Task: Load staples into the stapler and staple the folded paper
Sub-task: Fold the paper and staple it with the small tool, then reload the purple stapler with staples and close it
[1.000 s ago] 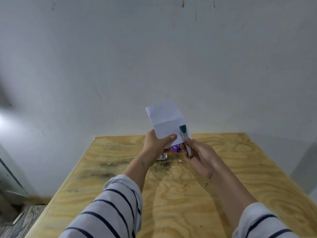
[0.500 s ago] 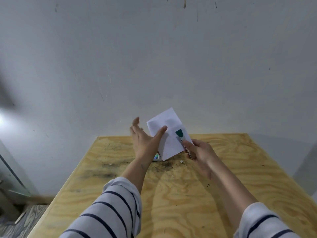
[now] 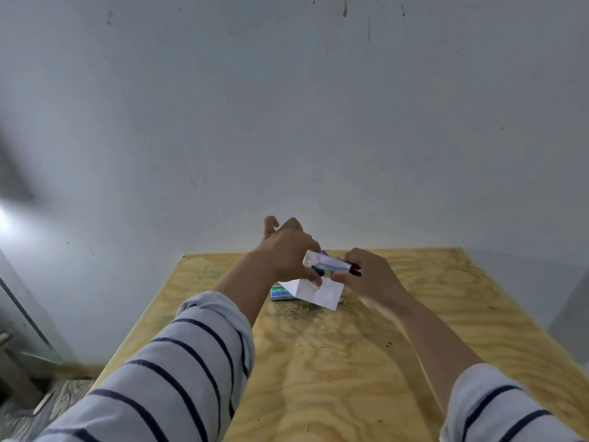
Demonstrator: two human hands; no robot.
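My right hand (image 3: 369, 277) holds a slim stapler (image 3: 318, 271) with a green tip, lying level and pointing left. The folded white paper (image 3: 320, 293) hangs in front of the stapler, and one flap of it drapes over the stapler's top. My left hand (image 3: 287, 253) reaches over from the left, its thumb and fingers pinching the paper right at the green tip. Both hands hover just above the far middle of the plywood table (image 3: 318, 362). Whether the stapler's jaws are closed on the paper is hidden.
A green staple box (image 3: 279, 293) lies on the table under the paper's left corner. Something small and purple (image 3: 324, 252) peeks out behind the hands. The table's far edge meets a grey wall (image 3: 287, 122). Floor shows past the left edge.
The paper and stapler have dropped from upright to low over the table, and the stapler has turned level. My left hand let go, opened, then came back over the paper and pinched it.
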